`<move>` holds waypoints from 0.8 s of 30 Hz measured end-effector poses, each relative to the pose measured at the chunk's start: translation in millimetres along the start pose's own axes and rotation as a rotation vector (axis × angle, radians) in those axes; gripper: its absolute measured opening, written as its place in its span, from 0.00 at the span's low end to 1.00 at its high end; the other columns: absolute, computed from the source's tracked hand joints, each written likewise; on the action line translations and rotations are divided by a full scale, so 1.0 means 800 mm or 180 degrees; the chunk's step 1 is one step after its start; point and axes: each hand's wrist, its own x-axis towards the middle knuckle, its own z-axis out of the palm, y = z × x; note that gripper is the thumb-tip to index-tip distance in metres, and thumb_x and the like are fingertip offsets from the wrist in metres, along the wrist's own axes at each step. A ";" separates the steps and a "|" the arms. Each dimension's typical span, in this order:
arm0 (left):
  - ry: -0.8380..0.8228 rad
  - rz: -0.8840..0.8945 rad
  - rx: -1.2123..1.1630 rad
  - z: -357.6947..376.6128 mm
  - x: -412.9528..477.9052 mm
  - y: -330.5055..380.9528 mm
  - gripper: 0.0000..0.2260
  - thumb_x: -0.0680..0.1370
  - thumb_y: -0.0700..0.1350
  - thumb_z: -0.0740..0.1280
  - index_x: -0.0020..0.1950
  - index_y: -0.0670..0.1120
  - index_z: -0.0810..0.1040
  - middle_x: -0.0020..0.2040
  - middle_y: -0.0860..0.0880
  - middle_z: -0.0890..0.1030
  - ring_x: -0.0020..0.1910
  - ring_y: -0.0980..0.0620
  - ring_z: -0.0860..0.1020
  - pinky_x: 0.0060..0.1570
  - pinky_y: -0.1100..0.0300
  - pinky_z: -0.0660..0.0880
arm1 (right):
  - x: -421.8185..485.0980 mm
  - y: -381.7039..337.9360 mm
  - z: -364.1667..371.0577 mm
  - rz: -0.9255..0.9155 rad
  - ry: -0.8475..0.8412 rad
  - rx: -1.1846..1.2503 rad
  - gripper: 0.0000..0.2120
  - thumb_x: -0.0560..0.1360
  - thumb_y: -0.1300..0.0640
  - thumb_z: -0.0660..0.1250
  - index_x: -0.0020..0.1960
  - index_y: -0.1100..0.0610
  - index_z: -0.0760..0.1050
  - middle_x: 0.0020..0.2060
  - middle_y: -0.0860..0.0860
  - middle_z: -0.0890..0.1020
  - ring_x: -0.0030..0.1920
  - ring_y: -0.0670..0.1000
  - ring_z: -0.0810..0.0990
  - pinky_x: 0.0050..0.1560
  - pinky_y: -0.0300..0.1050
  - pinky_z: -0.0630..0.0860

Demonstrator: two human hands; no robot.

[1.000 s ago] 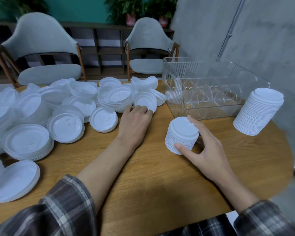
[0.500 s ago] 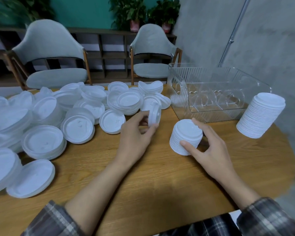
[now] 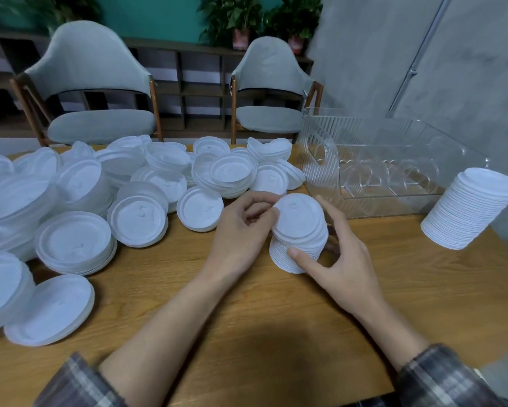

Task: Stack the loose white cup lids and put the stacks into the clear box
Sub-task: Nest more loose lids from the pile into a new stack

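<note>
A short stack of white lids [image 3: 298, 248] stands on the wooden table [image 3: 276, 333] near the middle. My right hand [image 3: 335, 257] grips it, thumb in front and fingers behind. My left hand [image 3: 241, 227] pinches the left edge of a single lid [image 3: 298, 214] that lies tilted on top of the stack. Many loose white lids [image 3: 100, 201] are heaped across the left half of the table. The clear box [image 3: 393, 168] sits behind the stack to the right, with no lids visible inside. A taller lid stack [image 3: 470, 212] leans beside the box.
Two grey chairs [image 3: 100, 92] stand behind the table, with a dark shelf and potted plants [image 3: 261, 22] beyond. A grey wall [image 3: 452, 69] runs close along the right. The table's rounded edge curves at the right and front.
My left hand picked one lid from the pile, carried it to the right and set it on the stack that my right hand holds. The view shifted slightly.
</note>
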 end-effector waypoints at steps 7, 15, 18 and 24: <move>-0.0083 0.0514 0.0790 -0.002 0.003 -0.014 0.09 0.83 0.45 0.70 0.60 0.53 0.87 0.58 0.57 0.84 0.61 0.59 0.81 0.59 0.64 0.76 | -0.003 0.000 0.005 -0.0155 -0.0096 -0.0042 0.40 0.71 0.42 0.77 0.79 0.44 0.66 0.72 0.35 0.73 0.72 0.40 0.73 0.70 0.48 0.75; -0.0447 0.0528 0.1354 0.006 -0.010 -0.011 0.30 0.71 0.59 0.81 0.72 0.60 0.78 0.62 0.61 0.76 0.63 0.61 0.77 0.62 0.65 0.74 | -0.005 0.001 0.004 -0.0184 -0.0071 -0.0096 0.39 0.72 0.45 0.78 0.79 0.47 0.67 0.71 0.40 0.75 0.71 0.41 0.74 0.70 0.51 0.76; -0.0498 0.0676 0.1356 0.002 -0.010 -0.010 0.33 0.72 0.50 0.81 0.75 0.58 0.74 0.63 0.60 0.80 0.65 0.61 0.78 0.61 0.67 0.74 | -0.006 0.001 0.004 -0.0186 -0.0095 -0.0060 0.41 0.72 0.42 0.76 0.80 0.46 0.64 0.72 0.41 0.75 0.72 0.42 0.74 0.69 0.52 0.76; -0.0605 0.0754 0.1353 -0.002 -0.012 -0.002 0.35 0.72 0.45 0.80 0.76 0.57 0.72 0.63 0.61 0.83 0.67 0.62 0.77 0.63 0.66 0.74 | -0.007 0.000 0.001 -0.0259 -0.0129 -0.0088 0.40 0.73 0.42 0.75 0.81 0.47 0.64 0.72 0.42 0.75 0.73 0.42 0.73 0.71 0.51 0.75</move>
